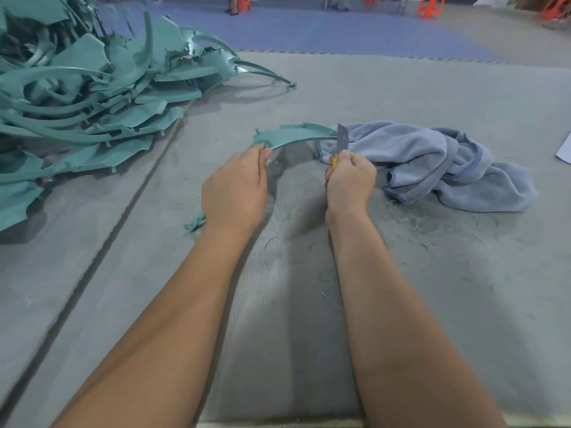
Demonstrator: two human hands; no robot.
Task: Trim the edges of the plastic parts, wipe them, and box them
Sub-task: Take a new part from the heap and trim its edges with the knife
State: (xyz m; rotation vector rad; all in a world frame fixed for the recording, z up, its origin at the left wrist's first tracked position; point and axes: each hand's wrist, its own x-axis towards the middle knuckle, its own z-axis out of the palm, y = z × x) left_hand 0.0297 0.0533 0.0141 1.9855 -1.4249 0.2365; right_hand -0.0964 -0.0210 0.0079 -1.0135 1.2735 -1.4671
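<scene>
A curved teal plastic part (293,135) is held up over the grey mat, near the middle of the view. My left hand (234,189) grips its left end. My right hand (350,180) is closed around a yellow-handled utility knife (341,140), whose grey blade points up and meets the right end of the part. A crumpled blue-grey cloth (432,162) lies on the mat just right of the knife. A big heap of teal plastic parts (80,100) fills the left side.
Thin teal shavings (417,220) are scattered on the grey mat (463,288) around my right wrist. A small teal offcut (194,223) lies by my left wrist. A white sheet corner (564,149) shows at the right edge. Orange stools (429,6) stand far back.
</scene>
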